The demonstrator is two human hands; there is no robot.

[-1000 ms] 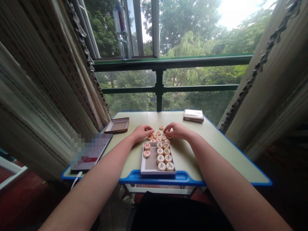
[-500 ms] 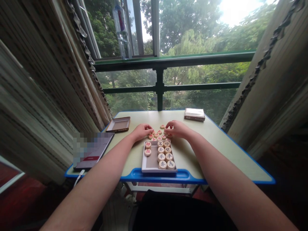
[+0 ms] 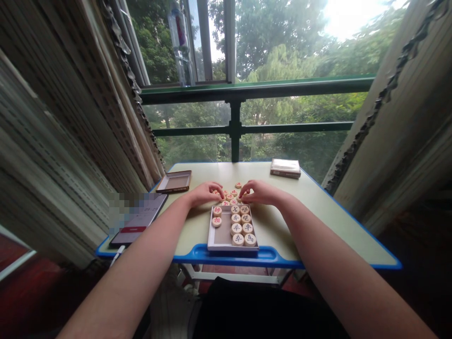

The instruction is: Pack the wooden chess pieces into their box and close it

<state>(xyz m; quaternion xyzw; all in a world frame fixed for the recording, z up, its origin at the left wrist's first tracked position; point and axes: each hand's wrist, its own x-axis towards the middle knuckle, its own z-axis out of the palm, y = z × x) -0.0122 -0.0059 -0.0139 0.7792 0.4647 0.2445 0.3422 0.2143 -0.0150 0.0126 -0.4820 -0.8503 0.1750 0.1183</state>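
Several round wooden xiangqi pieces with red characters (image 3: 230,197) lie in a loose cluster on the table, beyond an open shallow box (image 3: 223,235). My left hand (image 3: 206,193) is at the cluster's left side, thumb and fingers closed about a piece that they mostly cover. At the right side, my right hand (image 3: 257,192) pinches another piece, also largely hidden by its fingertips. Inside the box, black-character pieces (image 3: 247,229) stand in two columns on the right. Two red pieces (image 3: 216,221) sit at its upper left. One red piece (image 3: 238,185) lies apart, farther back.
A brown box lid (image 3: 174,181) lies at the back left, with a tablet (image 3: 139,223) and its white cable (image 3: 118,254) nearer me. A small closed case (image 3: 285,168) rests at the back right. The blue table edge (image 3: 197,254) borders the box's near side.
My left hand has shifted slightly left and towards me. My right hand has come down a little nearer the box, fingertips lower among the pieces. The pieces in the box are unchanged.
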